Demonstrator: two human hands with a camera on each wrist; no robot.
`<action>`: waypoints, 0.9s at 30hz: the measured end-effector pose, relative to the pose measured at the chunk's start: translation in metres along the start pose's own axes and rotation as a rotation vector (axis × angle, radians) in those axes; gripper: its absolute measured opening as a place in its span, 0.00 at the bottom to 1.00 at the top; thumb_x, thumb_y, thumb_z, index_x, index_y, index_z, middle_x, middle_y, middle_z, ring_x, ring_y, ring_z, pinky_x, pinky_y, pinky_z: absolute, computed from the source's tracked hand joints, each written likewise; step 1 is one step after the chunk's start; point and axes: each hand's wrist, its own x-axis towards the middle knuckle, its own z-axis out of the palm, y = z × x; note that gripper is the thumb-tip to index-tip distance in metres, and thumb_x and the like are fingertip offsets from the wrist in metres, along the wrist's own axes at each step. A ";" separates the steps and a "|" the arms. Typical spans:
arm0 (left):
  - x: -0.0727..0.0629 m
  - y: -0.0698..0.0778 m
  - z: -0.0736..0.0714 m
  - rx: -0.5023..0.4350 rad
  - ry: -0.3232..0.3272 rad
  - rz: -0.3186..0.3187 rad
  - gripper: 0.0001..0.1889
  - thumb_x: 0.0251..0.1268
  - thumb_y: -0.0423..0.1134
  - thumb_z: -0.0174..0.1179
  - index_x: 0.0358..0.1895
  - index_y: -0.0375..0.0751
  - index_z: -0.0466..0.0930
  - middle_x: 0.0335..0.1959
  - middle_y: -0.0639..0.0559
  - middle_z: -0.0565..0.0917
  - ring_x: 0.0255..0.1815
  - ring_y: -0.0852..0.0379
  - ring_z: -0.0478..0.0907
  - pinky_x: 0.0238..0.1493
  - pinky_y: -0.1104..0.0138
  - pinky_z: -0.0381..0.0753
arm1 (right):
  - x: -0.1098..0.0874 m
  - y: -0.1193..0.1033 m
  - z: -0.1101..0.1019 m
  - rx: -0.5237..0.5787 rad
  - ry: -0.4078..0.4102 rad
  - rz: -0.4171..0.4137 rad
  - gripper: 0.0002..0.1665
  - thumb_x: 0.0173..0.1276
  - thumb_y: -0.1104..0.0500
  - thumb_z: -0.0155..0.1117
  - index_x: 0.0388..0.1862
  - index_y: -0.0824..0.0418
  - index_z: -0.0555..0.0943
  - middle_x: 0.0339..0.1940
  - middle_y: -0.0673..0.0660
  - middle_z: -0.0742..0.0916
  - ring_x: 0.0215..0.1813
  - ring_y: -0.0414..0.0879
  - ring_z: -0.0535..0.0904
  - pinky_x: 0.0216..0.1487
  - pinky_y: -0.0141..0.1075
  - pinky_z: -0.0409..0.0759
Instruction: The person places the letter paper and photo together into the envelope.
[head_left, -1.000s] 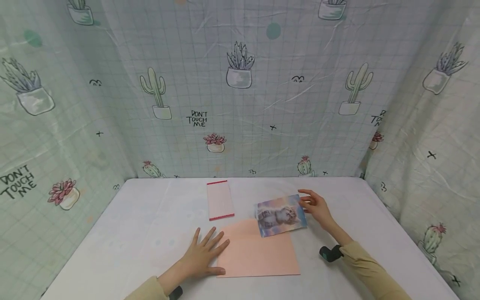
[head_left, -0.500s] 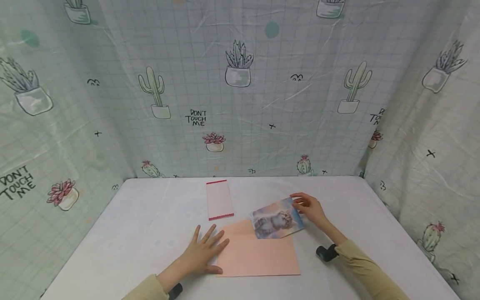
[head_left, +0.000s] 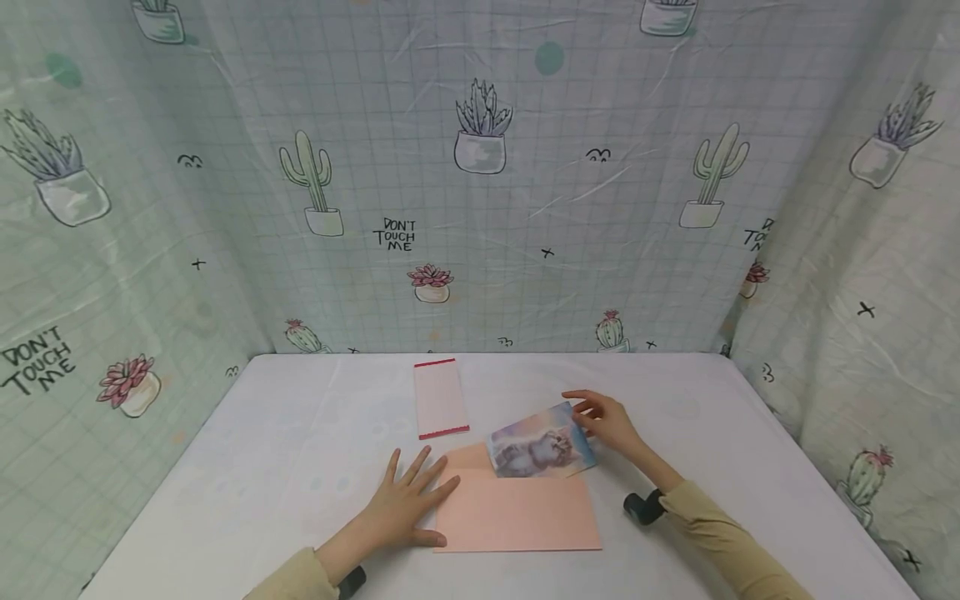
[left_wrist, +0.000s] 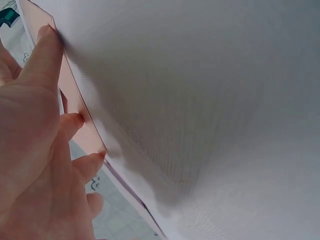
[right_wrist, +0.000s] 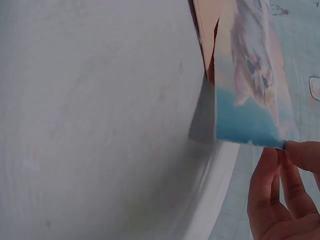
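Right hand (head_left: 606, 423) pinched the kitten card (head_left: 536, 448) by its right-hand end; card slanted at the far edge of the peach envelope's (head_left: 517, 518) front (depth inside unclear). Left hand (head_left: 397, 507), fingers spread, pressed the envelope's left side.

White table (head_left: 315, 433) beneath peach envelope (head_left: 517, 517), red-edged sheet (head_left: 441, 398)

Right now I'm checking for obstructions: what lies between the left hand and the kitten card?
Only a stretch of the peach envelope lies between them; the head view shows it.
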 end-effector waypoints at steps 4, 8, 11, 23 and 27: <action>0.001 0.001 0.001 0.029 0.026 -0.004 0.40 0.46 0.71 0.48 0.63 0.55 0.64 0.67 0.46 0.63 0.67 0.39 0.56 0.58 0.38 0.54 | 0.004 0.010 0.006 -0.032 -0.043 -0.014 0.17 0.61 0.65 0.57 0.51 0.61 0.76 0.36 0.64 0.82 0.29 0.45 0.80 0.23 0.33 0.80; 0.002 0.002 0.001 0.046 0.042 -0.009 0.40 0.45 0.71 0.47 0.63 0.55 0.64 0.66 0.45 0.63 0.66 0.39 0.57 0.58 0.38 0.55 | 0.005 0.011 0.010 -0.015 -0.085 -0.033 0.17 0.61 0.67 0.56 0.50 0.61 0.77 0.35 0.64 0.81 0.28 0.46 0.80 0.23 0.32 0.80; 0.002 0.002 0.002 0.052 0.035 -0.014 0.40 0.45 0.71 0.47 0.63 0.56 0.64 0.66 0.46 0.63 0.66 0.39 0.57 0.58 0.38 0.55 | 0.005 0.009 0.011 -0.015 -0.106 -0.050 0.16 0.61 0.67 0.56 0.50 0.61 0.77 0.35 0.63 0.80 0.28 0.46 0.79 0.23 0.32 0.80; 0.009 0.002 0.001 0.037 -0.021 -0.048 0.40 0.46 0.71 0.46 0.64 0.57 0.61 0.68 0.47 0.61 0.68 0.40 0.53 0.59 0.37 0.53 | 0.010 0.007 0.021 -0.038 -0.155 -0.133 0.16 0.60 0.68 0.56 0.48 0.62 0.76 0.32 0.63 0.81 0.24 0.42 0.77 0.19 0.30 0.76; 0.011 0.002 0.002 0.050 -0.025 -0.057 0.40 0.46 0.71 0.45 0.65 0.58 0.60 0.68 0.48 0.60 0.69 0.41 0.51 0.59 0.38 0.54 | 0.010 0.008 0.025 -0.073 -0.203 -0.134 0.16 0.59 0.69 0.55 0.47 0.60 0.75 0.31 0.60 0.81 0.23 0.37 0.74 0.19 0.28 0.72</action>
